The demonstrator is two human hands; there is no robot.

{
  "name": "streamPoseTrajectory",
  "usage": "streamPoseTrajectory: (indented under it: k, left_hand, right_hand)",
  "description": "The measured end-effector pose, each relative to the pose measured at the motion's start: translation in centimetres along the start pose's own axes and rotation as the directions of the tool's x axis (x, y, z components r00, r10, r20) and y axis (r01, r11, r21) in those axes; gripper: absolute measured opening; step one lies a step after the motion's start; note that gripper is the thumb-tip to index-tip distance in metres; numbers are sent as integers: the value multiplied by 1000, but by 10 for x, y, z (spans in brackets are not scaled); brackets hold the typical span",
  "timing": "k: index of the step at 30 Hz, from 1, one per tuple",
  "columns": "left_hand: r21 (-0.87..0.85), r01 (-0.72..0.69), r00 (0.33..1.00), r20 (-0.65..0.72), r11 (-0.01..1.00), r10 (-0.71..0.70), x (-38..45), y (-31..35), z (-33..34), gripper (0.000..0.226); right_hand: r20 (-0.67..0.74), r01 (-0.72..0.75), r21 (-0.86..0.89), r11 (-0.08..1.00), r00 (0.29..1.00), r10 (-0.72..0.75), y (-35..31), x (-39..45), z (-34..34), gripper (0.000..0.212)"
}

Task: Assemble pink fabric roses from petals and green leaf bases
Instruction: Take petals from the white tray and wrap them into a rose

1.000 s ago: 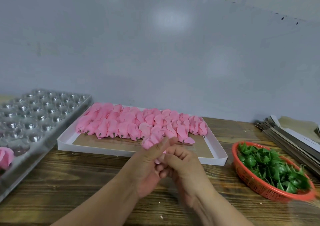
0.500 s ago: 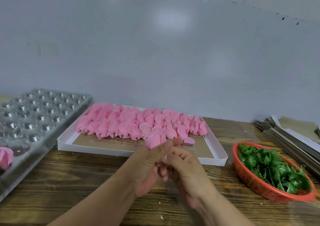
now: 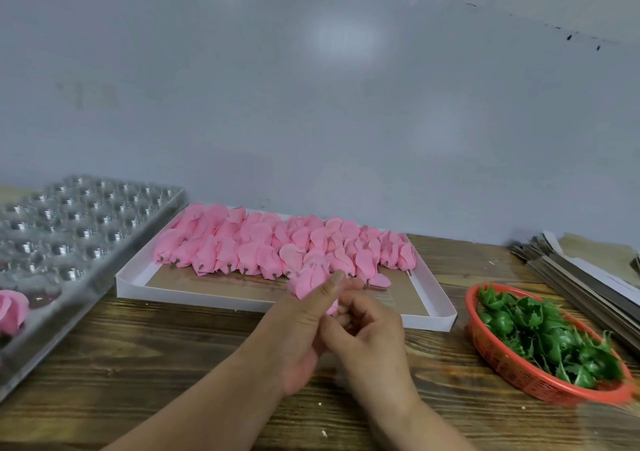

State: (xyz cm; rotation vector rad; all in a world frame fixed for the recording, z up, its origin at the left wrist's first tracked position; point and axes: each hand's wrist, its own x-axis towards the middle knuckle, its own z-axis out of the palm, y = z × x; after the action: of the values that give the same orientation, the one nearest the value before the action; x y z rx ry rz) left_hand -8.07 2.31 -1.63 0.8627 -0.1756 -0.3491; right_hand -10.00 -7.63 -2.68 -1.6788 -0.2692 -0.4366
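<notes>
Both hands meet low in the middle, above the wooden surface [image 3: 145, 357] and just in front of the white tray [image 3: 221, 296]. The left hand [image 3: 299, 329] grips a pink fabric rose [image 3: 310, 279], thumb laid up along its side; the lower end of the bloom is hidden behind that thumb and the curled fingers. The right hand [image 3: 367, 333] is curled against the left with its fingertips at the flower's base, and what it pinches there, if anything, cannot be made out. Rows of pink petal bundles [image 3: 242, 243] fill the tray's far half. The red basket [image 3: 505, 364] of green leaf bases [image 3: 540, 326] blurs at its near rim. On the left, a finished rose [image 3: 12, 310] in the clear blister tray [image 3: 79, 229] is cut by the frame edge. Since half a second ago the held rose sits slightly higher and its petals look fuller; the hands have barely shifted.
</notes>
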Motion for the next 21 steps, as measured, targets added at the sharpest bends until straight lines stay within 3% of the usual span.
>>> streamPoseTrajectory:
  k: [4, 8, 10, 12, 15, 18, 21]
  left_hand:
    - [122, 45, 998, 44, 991, -50, -3, 5, -1, 33]
    - [181, 81, 993, 73, 980, -95, -2, 9, -7, 41]
    - [176, 82, 992, 82, 981, -97, -2, 9, -8, 44]
    - [141, 90, 993, 66, 986, -100, -1, 10, -7, 45]
    - [29, 88, 996, 24, 996, -89, 1, 9, -4, 39]
    - [-100, 77, 995, -48, 992, -82, 1, 5, 4, 48]
    - [-107, 44, 995, -88, 993, -53, 0, 3, 9, 58]
  right_hand:
    - [142, -141, 167, 976, 983, 118, -4, 4, -3, 15]
    - [349, -385, 339, 858, 899, 266, -7, 6, -5, 16]
    - [386, -432, 364, 825, 876, 289, -7, 6, -5, 21]
    - [340, -369, 312, 875, 904, 260, -7, 4, -4, 18]
    - [156, -114, 84, 990, 983, 100, -4, 0, 1, 5]
    - [2, 35, -145, 989, 999, -35, 0, -1, 2, 12]
    - [-29, 85, -194, 977, 995, -92, -2, -2, 2, 16]
